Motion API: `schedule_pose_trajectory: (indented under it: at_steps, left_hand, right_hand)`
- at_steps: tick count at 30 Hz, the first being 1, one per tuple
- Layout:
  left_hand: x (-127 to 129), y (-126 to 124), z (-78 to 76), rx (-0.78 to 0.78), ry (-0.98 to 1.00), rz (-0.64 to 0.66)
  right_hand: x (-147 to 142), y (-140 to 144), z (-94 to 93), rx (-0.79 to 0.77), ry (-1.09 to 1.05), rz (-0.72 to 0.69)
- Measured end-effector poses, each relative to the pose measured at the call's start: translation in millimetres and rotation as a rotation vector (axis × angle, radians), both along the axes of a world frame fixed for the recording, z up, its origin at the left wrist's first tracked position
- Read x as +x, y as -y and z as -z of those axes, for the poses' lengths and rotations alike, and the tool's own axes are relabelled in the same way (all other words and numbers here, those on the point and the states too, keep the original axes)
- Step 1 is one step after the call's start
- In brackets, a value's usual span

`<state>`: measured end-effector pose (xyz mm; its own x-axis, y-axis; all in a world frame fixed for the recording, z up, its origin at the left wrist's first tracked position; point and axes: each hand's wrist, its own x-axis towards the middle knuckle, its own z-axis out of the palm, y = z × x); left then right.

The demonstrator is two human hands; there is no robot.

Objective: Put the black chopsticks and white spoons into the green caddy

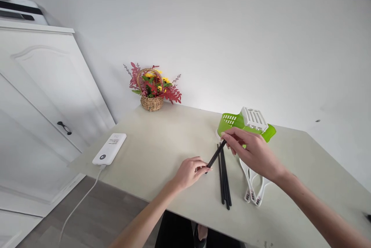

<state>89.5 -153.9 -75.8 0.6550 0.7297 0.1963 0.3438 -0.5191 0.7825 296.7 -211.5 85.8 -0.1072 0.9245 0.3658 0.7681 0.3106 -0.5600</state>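
The left hand point(189, 172) pinches the low end of one black chopstick point(216, 154) between thumb and fingertips; the right hand point(251, 149) pinches its upper end, lifted off the table point(162, 151). Just beyond the right fingers lies the green utensil holder point(232, 122); beneath them, loose chopsticks point(224, 182) and white spoons point(253, 190). With grips this light, I'd worry the stick slips and scatters the loose ones.

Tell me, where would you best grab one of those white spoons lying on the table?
Probably by the handle ends, coming from the near table edge. The white spoons lie flat, handles toward the person, while the right hand covers their far ends beside the black chopsticks.
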Motion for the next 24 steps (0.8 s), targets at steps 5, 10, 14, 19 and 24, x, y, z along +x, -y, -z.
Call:
schedule_pose_trajectory:
  at_steps: [5,10,14,19,24]
  left_hand:
    - [0.2,1.3,2.6,0.046,-0.080,-0.020]
    - [1.7,3.2,1.6,0.043,-0.084,-0.058]
    - [2.0,3.4,2.3,0.074,-0.072,-0.090]
    - [1.5,2.3,2.4,0.043,-0.070,-0.094]
    - [1.1,2.4,1.7,0.034,-0.070,-0.088]
  right_hand:
    - [11.9,1.4,-11.0,0.073,0.047,0.040]
    - [51.8,-3.8,-50.3,0.187,-0.116,0.304]
    - [82.1,-13.3,-86.4,0.348,-0.140,0.508]
    - [108.2,-45.5,-93.1,0.270,-0.009,0.614]
    - [124.2,-94.5,-61.8,0.050,0.081,0.517]
